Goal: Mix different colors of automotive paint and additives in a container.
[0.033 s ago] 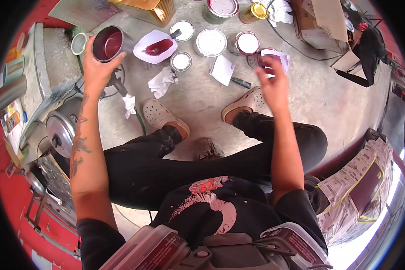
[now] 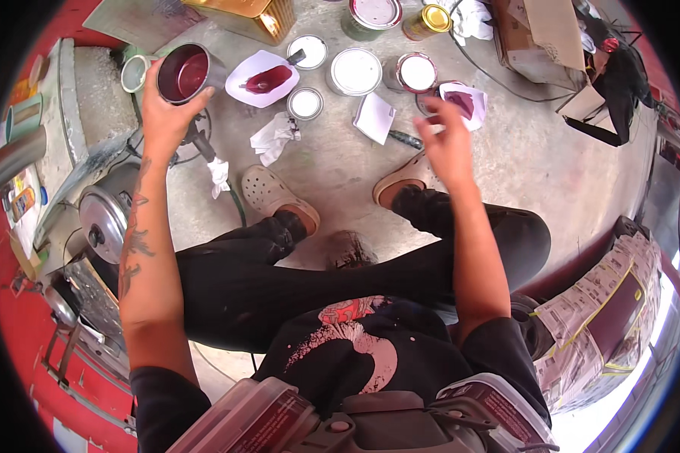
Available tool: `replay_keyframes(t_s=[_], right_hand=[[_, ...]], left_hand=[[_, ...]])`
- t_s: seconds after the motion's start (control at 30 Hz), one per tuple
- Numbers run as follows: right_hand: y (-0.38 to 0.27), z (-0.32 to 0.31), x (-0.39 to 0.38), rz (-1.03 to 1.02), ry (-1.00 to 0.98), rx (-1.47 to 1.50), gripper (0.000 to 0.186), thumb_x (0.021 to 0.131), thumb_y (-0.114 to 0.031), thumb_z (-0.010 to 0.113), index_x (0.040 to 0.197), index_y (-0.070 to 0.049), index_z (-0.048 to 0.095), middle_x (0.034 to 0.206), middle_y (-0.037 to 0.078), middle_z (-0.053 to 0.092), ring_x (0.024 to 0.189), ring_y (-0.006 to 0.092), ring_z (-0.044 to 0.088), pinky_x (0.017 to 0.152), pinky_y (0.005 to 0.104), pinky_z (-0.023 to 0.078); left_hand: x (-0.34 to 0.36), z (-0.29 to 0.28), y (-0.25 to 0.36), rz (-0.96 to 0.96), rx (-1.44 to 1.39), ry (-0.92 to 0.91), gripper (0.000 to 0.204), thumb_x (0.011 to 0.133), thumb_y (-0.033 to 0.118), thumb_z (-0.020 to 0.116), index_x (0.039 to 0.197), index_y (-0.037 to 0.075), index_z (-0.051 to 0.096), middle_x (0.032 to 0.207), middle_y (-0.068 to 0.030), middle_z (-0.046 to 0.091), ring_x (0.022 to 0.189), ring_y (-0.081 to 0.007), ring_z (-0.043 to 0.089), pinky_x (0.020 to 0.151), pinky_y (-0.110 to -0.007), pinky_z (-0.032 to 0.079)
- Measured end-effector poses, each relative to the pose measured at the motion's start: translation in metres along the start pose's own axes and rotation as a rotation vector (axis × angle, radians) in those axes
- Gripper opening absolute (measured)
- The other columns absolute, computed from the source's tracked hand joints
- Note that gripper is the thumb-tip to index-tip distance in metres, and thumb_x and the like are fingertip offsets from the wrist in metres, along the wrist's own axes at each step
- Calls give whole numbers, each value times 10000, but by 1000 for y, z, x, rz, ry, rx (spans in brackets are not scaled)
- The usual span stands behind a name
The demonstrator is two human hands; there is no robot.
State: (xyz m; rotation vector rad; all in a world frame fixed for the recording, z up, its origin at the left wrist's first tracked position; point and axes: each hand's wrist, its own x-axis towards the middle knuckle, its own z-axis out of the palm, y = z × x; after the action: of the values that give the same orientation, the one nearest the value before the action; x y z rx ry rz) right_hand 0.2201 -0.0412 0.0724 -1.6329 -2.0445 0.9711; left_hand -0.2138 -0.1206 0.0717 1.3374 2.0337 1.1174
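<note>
My left hand (image 2: 166,117) is wrapped around a metal can (image 2: 213,73) with dark red paint (image 2: 192,74) inside, tilted so that its mouth faces me. Over the floor at the right hangs my right hand (image 2: 447,147), its fingers apart and slightly curled, with nothing visible in them. Just beyond those fingers lies a white paper piece smeared with dark red (image 2: 472,106), on top of a can mostly hidden from view. Beside the held can, a white paper (image 2: 238,88) carries a pool of dark red paint.
Several round paint cans stand on the concrete, among them a white-topped one (image 2: 354,72) and a yellow one (image 2: 428,23). A folded white card (image 2: 373,118) and a crumpled tissue (image 2: 274,139) lie nearer my feet. At the far right is a cardboard box (image 2: 540,45).
My right hand has drawn back slightly toward me and to the left, showing more of the red-smeared paper. My left hand and the can stay nearly where they were.
</note>
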Motion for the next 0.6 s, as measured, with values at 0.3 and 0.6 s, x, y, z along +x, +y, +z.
replay_keyframes(t_s=[0.3, 0.6], right_hand=[[4, 62, 31, -162, -127, -558, 594, 831, -248, 784, 1373, -160, 557, 1308, 171, 559, 1178, 359, 581, 928, 508, 500], [37, 44, 125, 67, -284, -941, 770, 816, -337, 811, 1483, -230, 441, 1348, 141, 579, 1255, 331, 587, 1010, 532, 447]], left_hand=[[1, 0, 5, 12, -27, -36, 813, 723, 156, 916, 1385, 6, 469, 1265, -144, 646, 1136, -207, 651, 986, -336, 526], [-2, 3, 8, 19, -73, -48, 837, 719, 144, 915, 1401, 12, 448, 1288, -143, 636, 1162, -213, 652, 1004, -339, 525]])
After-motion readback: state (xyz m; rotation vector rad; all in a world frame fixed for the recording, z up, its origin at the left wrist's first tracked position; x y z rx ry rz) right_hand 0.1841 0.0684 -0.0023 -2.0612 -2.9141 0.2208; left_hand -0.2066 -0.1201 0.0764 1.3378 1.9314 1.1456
